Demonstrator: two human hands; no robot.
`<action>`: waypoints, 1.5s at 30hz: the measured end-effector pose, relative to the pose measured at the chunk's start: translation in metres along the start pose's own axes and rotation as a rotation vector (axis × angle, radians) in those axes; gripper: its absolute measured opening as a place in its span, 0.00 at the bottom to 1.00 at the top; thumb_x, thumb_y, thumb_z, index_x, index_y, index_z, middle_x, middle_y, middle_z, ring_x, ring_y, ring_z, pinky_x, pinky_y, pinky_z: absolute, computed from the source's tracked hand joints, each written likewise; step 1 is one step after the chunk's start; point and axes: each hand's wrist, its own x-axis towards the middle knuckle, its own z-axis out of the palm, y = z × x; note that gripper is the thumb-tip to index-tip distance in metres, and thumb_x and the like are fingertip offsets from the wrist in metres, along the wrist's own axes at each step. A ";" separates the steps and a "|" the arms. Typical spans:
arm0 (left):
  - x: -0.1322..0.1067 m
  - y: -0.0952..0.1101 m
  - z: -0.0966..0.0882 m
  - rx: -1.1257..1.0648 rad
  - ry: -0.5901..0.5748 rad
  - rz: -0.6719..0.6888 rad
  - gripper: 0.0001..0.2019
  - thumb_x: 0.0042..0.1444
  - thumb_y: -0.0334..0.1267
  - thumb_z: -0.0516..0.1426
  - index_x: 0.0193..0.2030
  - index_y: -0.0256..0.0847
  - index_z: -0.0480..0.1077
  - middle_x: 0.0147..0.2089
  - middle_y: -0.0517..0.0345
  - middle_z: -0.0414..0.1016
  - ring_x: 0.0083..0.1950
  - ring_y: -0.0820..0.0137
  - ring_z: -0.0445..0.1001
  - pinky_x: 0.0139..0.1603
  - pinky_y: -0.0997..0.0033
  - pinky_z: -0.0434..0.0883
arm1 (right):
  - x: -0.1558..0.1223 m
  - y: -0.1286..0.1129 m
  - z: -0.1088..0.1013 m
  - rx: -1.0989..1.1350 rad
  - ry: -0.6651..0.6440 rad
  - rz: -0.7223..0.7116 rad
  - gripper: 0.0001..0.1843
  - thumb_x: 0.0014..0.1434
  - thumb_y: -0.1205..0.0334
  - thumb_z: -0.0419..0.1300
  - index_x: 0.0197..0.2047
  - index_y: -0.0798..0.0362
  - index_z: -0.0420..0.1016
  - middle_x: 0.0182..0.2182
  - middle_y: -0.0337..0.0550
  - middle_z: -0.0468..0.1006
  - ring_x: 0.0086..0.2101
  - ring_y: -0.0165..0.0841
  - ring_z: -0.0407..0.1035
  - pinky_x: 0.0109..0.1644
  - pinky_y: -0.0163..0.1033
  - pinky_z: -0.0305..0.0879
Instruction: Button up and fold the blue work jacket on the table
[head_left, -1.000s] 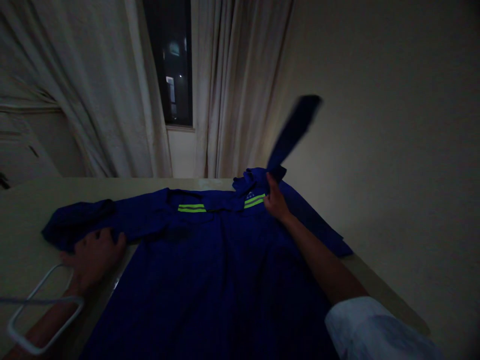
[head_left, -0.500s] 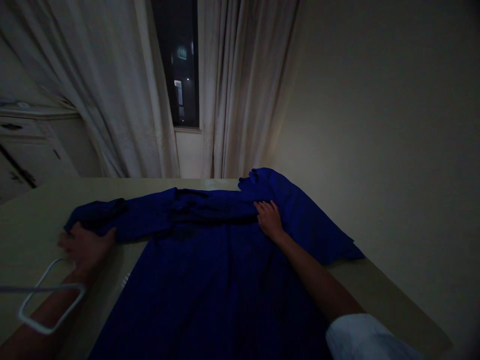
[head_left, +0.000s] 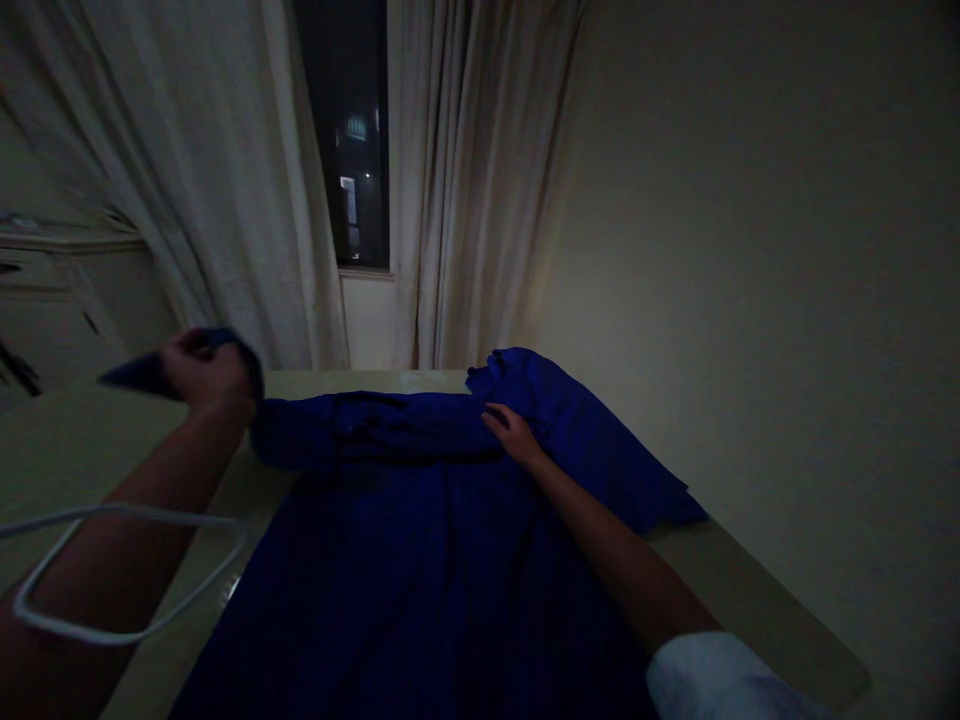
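A dark blue long-sleeved work garment (head_left: pixel 405 570) lies spread on a beige table, with its upper part folded over. My left hand (head_left: pixel 210 372) is raised at the table's left side, shut on the end of a blue sleeve (head_left: pixel 142 375), which is blurred. My right hand (head_left: pixel 514 435) rests flat on the folded fabric, fingers apart, holding nothing. The folded band (head_left: pixel 375 425) runs across the garment, and no reflective stripes show.
A white wire loop (head_left: pixel 150 513) crosses close to the camera, in front of my left forearm. The beige table (head_left: pixel 750 590) extends beyond the garment on the right. Pale curtains (head_left: pixel 480 200) flank a dark window (head_left: pixel 352 150), with a wall at right.
My left hand has risen from the table, now gripping the sleeve end and lifting it. My right hand has shifted slightly left across the fold, and the garment lies lower in view.
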 end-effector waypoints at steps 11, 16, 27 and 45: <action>-0.110 0.002 0.085 0.045 -0.691 0.480 0.30 0.65 0.52 0.51 0.65 0.31 0.69 0.66 0.34 0.72 0.67 0.49 0.72 0.70 0.46 0.65 | 0.018 0.002 -0.030 0.580 0.184 0.426 0.31 0.70 0.34 0.52 0.60 0.51 0.68 0.46 0.55 0.80 0.40 0.38 0.79 0.39 0.43 0.80; -0.125 -0.074 0.083 0.259 -0.698 0.406 0.47 0.53 0.61 0.60 0.74 0.32 0.60 0.76 0.28 0.59 0.72 0.38 0.65 0.70 0.38 0.63 | 0.014 0.019 -0.003 0.445 0.095 0.368 0.30 0.54 0.50 0.75 0.56 0.50 0.74 0.50 0.51 0.80 0.48 0.40 0.78 0.52 0.46 0.78; -0.135 -0.102 0.078 0.367 -0.569 0.407 0.31 0.66 0.41 0.48 0.73 0.29 0.61 0.70 0.39 0.70 0.69 0.52 0.72 0.71 0.54 0.66 | 0.016 -0.013 0.077 -0.661 -0.064 -0.162 0.38 0.65 0.64 0.62 0.76 0.43 0.58 0.71 0.52 0.62 0.67 0.49 0.60 0.68 0.55 0.59; -0.141 -0.097 0.070 0.423 -0.493 0.430 0.35 0.60 0.33 0.50 0.76 0.37 0.57 0.73 0.42 0.66 0.69 0.51 0.71 0.70 0.50 0.63 | 0.024 -0.021 -0.023 -0.651 0.357 0.114 0.31 0.65 0.72 0.45 0.68 0.54 0.69 0.52 0.53 0.80 0.52 0.42 0.74 0.59 0.45 0.68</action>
